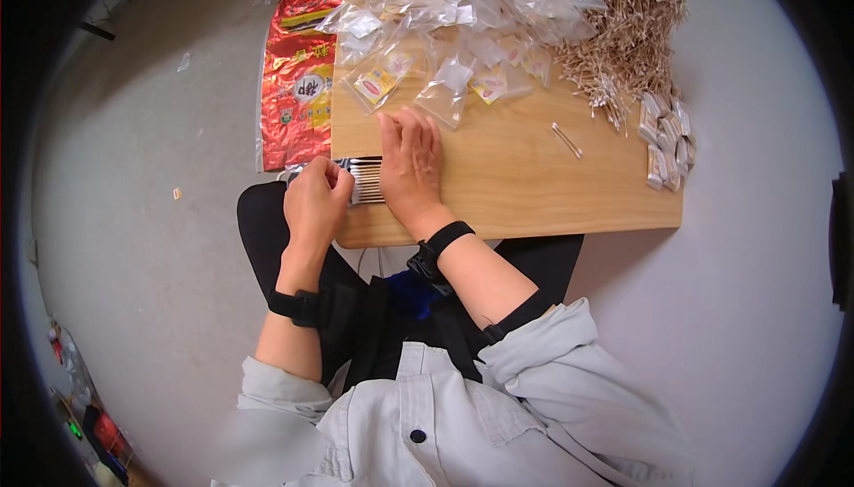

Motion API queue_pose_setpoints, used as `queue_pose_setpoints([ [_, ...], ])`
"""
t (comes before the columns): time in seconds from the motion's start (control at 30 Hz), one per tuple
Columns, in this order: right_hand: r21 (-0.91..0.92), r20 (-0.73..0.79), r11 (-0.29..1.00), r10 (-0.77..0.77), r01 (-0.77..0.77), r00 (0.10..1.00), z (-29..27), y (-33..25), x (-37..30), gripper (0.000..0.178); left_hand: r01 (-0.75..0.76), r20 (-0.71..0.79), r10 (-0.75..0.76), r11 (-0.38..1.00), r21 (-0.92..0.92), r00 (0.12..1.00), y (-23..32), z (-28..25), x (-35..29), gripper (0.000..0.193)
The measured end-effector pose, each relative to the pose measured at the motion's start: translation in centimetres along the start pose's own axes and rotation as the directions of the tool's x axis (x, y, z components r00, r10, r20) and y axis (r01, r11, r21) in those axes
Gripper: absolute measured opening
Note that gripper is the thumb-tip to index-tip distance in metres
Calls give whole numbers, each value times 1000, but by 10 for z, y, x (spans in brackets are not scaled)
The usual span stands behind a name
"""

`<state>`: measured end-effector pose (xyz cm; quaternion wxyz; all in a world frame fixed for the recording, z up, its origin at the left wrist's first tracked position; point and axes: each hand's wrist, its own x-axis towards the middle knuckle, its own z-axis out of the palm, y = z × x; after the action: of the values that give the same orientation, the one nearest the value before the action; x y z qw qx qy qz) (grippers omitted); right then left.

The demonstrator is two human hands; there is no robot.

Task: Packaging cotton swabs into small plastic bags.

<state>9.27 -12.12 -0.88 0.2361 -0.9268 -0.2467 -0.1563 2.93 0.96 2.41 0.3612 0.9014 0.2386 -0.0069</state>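
Pale cotton swabs (365, 180) lie bunched at the wooden table (534, 193)'s near edge, the left hand (313, 202) curled pinching their ends and the right hand (411, 167) flat on top, so a slip could roll them off toward the clear bags (445, 7) beyond.

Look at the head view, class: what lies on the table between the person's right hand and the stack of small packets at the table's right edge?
In the head view, only a stray cotton swab lies on the wooden table between the right hand and the stack of small packets; otherwise bare wood.
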Motion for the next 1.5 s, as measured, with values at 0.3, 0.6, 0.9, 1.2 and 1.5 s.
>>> queue_pose_setpoints([
  [0.3,17,-2,1000,2,-2,1000,-2,2,-2,41,47,-15,-48,997,-57,999,3,2,-3,19],
  [0.6,22,8,999,-36,36,999,3,-4,4,42,-74,-79,76,997,26,994,5,3,-8,16],
  [0.9,59,-10,997,-42,43,999,8,-12,4,42,-224,-33,233,960,168,972,9,4,-10,16],
  [1.2,16,16,996,-86,86,996,6,-14,8,39,225,96,-407,283,-932,908,-54,11,4,44],
  [1.5,23,16,997,-72,71,997,12,-21,10,40,185,77,-386,252,-950,919,-58,36,5,23],
])
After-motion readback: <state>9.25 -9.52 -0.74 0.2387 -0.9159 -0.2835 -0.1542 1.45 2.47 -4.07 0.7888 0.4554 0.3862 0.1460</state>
